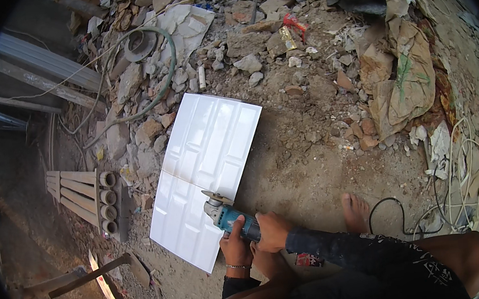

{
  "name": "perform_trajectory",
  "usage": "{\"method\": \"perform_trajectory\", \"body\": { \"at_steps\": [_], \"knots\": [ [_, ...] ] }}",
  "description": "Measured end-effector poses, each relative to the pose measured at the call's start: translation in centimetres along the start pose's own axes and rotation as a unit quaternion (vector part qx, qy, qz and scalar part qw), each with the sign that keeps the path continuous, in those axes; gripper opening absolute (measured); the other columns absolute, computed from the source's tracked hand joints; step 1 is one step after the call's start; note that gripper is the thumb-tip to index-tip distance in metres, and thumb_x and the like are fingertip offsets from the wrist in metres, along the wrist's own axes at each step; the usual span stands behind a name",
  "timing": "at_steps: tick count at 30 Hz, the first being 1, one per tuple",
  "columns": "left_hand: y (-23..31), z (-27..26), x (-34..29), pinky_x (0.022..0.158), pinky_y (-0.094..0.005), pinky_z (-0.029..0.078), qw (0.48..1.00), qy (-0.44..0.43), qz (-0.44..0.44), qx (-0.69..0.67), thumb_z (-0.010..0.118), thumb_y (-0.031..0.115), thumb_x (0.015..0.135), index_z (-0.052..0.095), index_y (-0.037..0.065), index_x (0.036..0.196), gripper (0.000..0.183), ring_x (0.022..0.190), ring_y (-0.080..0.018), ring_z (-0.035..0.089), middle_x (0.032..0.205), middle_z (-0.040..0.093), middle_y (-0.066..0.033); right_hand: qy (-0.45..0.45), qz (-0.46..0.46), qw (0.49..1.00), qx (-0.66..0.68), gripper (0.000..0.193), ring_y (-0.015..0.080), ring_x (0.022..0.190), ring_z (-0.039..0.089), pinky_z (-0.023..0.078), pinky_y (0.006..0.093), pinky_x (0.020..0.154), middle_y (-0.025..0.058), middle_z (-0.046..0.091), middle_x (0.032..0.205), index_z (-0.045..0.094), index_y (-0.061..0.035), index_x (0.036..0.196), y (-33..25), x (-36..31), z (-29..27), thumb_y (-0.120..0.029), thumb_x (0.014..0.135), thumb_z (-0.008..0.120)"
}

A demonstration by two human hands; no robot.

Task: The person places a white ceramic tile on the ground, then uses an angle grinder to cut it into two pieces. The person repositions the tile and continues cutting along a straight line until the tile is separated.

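Observation:
A teal and black angle grinder (229,217) is held low over a glossy white tile (202,133) with a raised brick pattern. My left hand (235,249) wraps round the grinder's body from the near left side, its thumb on top. Round the rear of the grinder closes my right hand (273,231). The grinder's disc sits at the tile's middle, close to its right edge; whether it touches cannot be made out. A thin brownish line crosses the tile from its left edge toward the disc. My foot under my hands is partly hidden.
My other bare foot (355,212) rests on the dirt at the right. A black cable (400,214) curls beside it, near tangled pale wires (466,171). Broken rubble and a green hose (173,56) lie beyond the tile. Several pipes (79,197) lie at the left.

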State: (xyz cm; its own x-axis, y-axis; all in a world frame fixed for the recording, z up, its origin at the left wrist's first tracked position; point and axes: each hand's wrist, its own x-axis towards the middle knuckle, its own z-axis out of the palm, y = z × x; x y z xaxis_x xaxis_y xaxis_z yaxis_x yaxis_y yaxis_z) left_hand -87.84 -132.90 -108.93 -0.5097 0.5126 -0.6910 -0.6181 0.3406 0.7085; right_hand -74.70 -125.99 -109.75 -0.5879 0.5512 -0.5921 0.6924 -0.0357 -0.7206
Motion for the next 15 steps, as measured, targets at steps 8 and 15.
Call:
{"method": "perform_trajectory", "body": {
  "at_steps": [8,15],
  "knots": [
    [-0.08,-0.22,0.24,0.079,-0.0358,0.06,1.0,-0.001,-0.018,-0.003,0.076,0.006,0.095,0.065,0.002,0.106,0.016,0.086,-0.0186,0.072,0.098,0.071,-0.0057,0.011,-0.032,0.999,0.015,0.05,0.0508,0.098,0.071,0.06,0.0521,0.087,0.0337,0.072,0.1,0.062,0.0071,0.105,0.26,-0.19,-0.05,-0.024,0.071,0.082],
    [-0.51,-0.57,0.28,0.08,-0.0387,0.061,1.0,-0.014,-0.008,0.009,0.078,0.012,0.094,0.064,0.002,0.108,0.022,0.087,-0.0213,0.072,0.099,0.07,-0.0066,0.02,-0.028,0.999,0.017,0.05,0.0509,0.098,0.071,0.06,0.0524,0.087,0.0343,0.071,0.1,0.062,0.007,0.106,0.41,-0.54,0.08,-0.022,0.071,0.081]
  ]
}}
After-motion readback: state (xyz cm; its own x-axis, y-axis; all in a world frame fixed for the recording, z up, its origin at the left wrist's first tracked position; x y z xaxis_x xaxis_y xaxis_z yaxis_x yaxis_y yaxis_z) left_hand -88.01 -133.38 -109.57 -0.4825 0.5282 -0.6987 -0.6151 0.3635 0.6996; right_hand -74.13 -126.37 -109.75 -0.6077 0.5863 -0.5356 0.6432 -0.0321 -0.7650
